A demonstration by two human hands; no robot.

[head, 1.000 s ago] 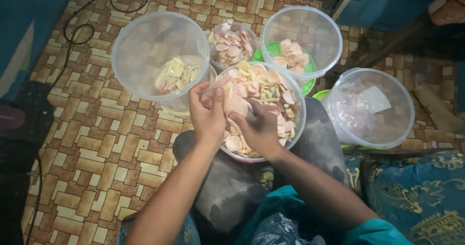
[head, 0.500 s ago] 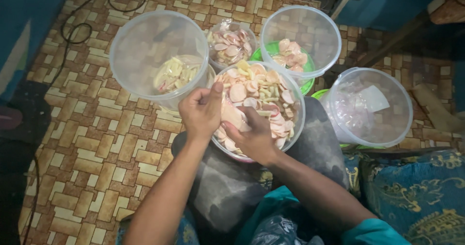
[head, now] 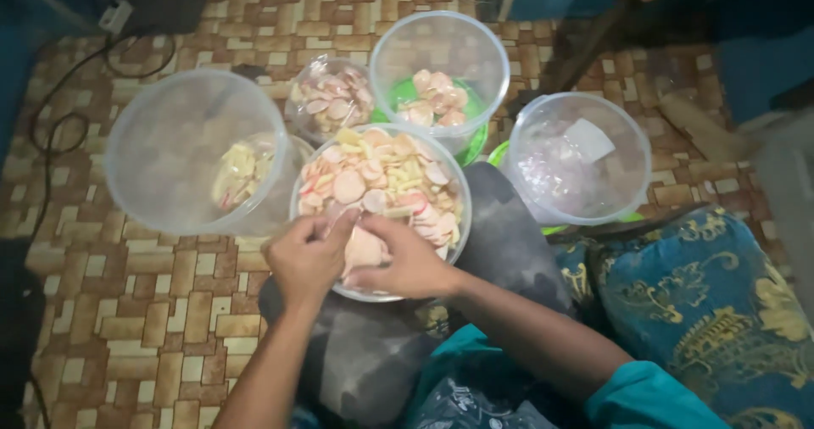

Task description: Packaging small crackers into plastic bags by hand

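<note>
One clear bag of chips (head: 363, 247) sat over the middle tub (head: 454, 175). The left hand (head: 309, 259) and right hand (head: 407, 266) both pinched it. Five clear tubs stood on the tiled floor (head: 170, 310).

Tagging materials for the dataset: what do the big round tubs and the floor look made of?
Tubs, such as the one by the left hand: likely thin translucent plastic, slightly frosted; the floor pattern shows through the walls. The centre tub of pale crackers looks the same. Floor: tan brick-pattern sheet, probably vinyl, with a faint sheen; real tile cannot be ruled out.
</note>
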